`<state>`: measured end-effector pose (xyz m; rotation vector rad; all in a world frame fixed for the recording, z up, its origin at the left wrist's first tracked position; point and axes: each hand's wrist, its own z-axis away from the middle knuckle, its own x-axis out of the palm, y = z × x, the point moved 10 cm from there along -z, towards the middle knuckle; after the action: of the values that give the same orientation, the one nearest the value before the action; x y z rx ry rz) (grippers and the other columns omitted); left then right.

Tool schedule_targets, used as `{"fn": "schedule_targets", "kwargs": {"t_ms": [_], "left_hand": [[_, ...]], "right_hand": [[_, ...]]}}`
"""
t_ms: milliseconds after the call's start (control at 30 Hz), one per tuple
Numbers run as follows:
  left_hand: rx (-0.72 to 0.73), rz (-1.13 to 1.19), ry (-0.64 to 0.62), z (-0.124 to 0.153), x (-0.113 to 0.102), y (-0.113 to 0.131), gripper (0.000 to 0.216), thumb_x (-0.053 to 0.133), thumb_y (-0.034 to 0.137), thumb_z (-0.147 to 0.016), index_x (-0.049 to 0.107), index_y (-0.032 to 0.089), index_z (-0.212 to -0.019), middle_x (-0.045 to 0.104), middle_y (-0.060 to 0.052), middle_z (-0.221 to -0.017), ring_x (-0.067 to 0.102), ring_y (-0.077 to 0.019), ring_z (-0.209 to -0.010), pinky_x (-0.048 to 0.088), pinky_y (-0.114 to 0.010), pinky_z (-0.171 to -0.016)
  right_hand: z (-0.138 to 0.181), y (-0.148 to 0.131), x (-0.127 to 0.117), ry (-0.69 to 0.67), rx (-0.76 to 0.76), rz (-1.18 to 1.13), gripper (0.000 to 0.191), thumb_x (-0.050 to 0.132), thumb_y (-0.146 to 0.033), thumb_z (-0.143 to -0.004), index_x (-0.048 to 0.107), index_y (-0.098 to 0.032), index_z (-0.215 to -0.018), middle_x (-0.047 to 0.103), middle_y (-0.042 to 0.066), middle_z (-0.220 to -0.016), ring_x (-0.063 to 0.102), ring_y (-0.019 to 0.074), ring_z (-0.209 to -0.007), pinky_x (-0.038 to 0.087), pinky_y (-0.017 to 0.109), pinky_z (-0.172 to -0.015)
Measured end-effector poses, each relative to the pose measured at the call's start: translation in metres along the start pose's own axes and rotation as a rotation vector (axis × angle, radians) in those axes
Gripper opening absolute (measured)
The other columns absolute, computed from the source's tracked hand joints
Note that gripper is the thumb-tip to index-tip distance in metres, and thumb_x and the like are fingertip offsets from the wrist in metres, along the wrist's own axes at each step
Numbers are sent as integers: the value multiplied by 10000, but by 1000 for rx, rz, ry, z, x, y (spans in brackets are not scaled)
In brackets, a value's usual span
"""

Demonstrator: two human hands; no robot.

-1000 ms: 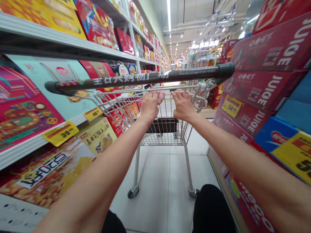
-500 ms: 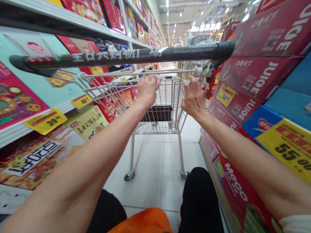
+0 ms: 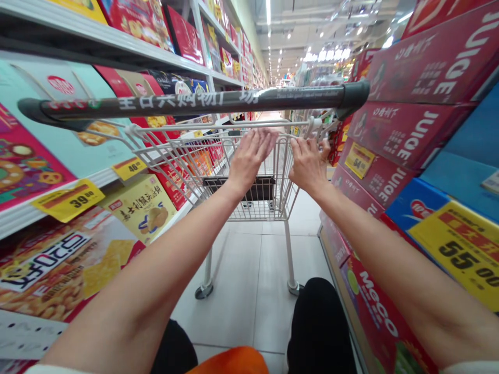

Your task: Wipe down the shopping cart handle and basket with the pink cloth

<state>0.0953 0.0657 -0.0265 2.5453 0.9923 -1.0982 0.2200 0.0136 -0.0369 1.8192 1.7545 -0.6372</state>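
Left grip (image 3: 252,158) and right grip (image 3: 309,163), closure impossible to tell, meet a pale wire cart (image 3: 265,192) with dark, white-lettered handlebar (image 3: 195,103).

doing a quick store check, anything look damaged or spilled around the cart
The white lettering on the cart handle looks worn, with strokes missing and a gap near its right end. Nothing looks spilled on the visible floor.

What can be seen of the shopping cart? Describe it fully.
The shopping cart stands upright in an aisle between shelves and stacked boxes. Its pale wire basket, apparently metal, sits on thin legs with dark wheels. A thick, dark, plastic-looking handle with white Chinese lettering spans the near end, and a dark panel shows behind the mesh. The right hand appears to rest on the basket's top edge; whether the left hand touches it is unclear.
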Motion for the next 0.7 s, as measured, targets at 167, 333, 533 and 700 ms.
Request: {"fn": "schedule_targets", "kwargs": {"t_ms": [167,333,533,700], "left_hand": [[-114,-11,87,34,-16,-38,763,450,42,-880,291,201,-1609,331,-117,-1664,189,-291,-1582,168,-580,-1304],[-192,38,145,16,8,-3,794,401,6,-878,224,195,-1629,203,-104,-1710,35,-266,-1595,129,-568,-1308],[-133,-13,138,10,35,32,668,261,5,-956,267,131,-1613,196,-151,-1704,-68,-236,-1571,111,-502,-1317],[-1,-19,-1,61,64,21,638,315,26,-978,334,195,-1593,324,-137,-1663,44,-241,-1572,259,-504,-1286]], "right_hand": [[-1,-5,-5,27,37,-30,629,470,-119,-795,465,-83,-1422,569,197,-1326,398,367,-1273,196,593,-1067],[-4,-7,-5,53,38,-57,675,543,-121,-716,490,-123,-1389,588,182,-1260,417,379,-1238,208,610,-1040],[-5,-3,-5,52,4,-55,650,520,-123,-742,499,-178,-1389,608,165,-1242,421,389,-1250,211,618,-1034],[-4,-5,-8,62,29,-42,569,473,-93,-779,537,-170,-1339,633,154,-1191,449,366,-1199,222,572,-1020]]}}
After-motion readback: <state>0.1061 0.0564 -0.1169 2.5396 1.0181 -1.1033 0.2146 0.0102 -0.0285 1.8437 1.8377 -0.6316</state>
